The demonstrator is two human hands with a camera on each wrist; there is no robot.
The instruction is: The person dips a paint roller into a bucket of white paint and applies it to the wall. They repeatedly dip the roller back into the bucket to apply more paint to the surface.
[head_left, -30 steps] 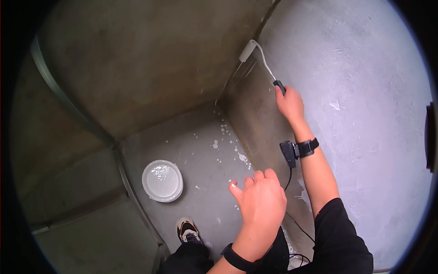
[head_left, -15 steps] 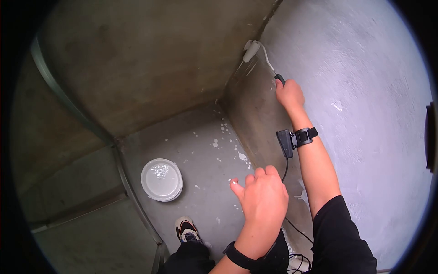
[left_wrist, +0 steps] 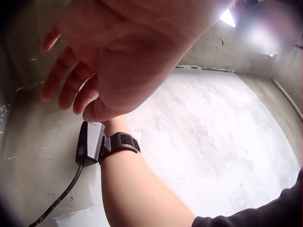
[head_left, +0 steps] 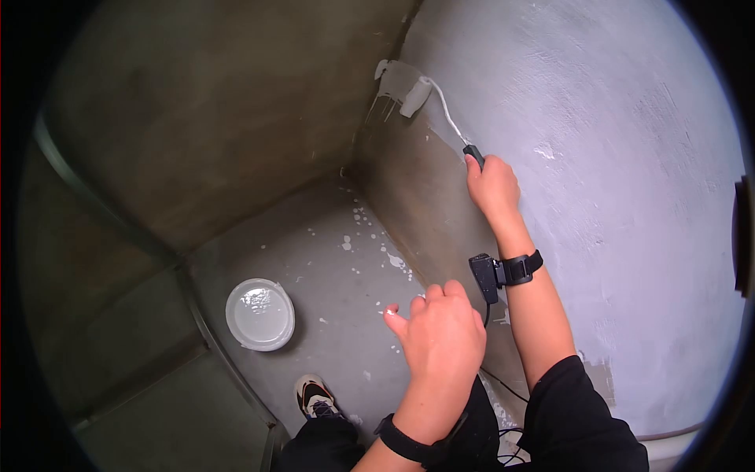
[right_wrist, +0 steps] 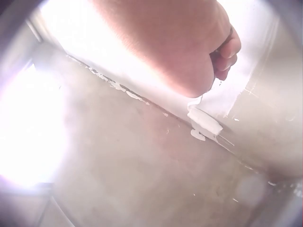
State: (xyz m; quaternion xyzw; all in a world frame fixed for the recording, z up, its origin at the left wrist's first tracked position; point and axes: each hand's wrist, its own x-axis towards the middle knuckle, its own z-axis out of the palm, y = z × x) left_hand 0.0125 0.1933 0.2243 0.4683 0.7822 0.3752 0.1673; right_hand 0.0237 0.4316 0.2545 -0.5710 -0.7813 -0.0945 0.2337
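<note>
In the head view the right hand (head_left: 494, 187) grips the dark handle (head_left: 473, 155) of a paint roller, whose white sleeve (head_left: 416, 97) lies against the right-hand wall close to the corner. The right wrist view shows the roller sleeve (right_wrist: 204, 121) beside the corner line, below the curled right hand (right_wrist: 175, 47). White paint covers much of that wall (head_left: 605, 197). Held in the air, the left hand (head_left: 446, 338) has nothing in it; its fingers are loosely bent, as the left wrist view of the left hand (left_wrist: 118, 56) also shows.
A white bucket (head_left: 260, 315) of white paint stands on the grey floor (head_left: 314, 275), left of centre. White drips speckle the floor near the wall. A shoe (head_left: 316, 397) is at the bottom, a metal strip (head_left: 228, 358) runs along the left, and a black cable (head_left: 503, 383) hangs by the right arm.
The roller has moved down and away from the corner edge along the right-hand wall, where a fresh white patch now shows. The head view has shifted slightly; the left hand remains raised.
</note>
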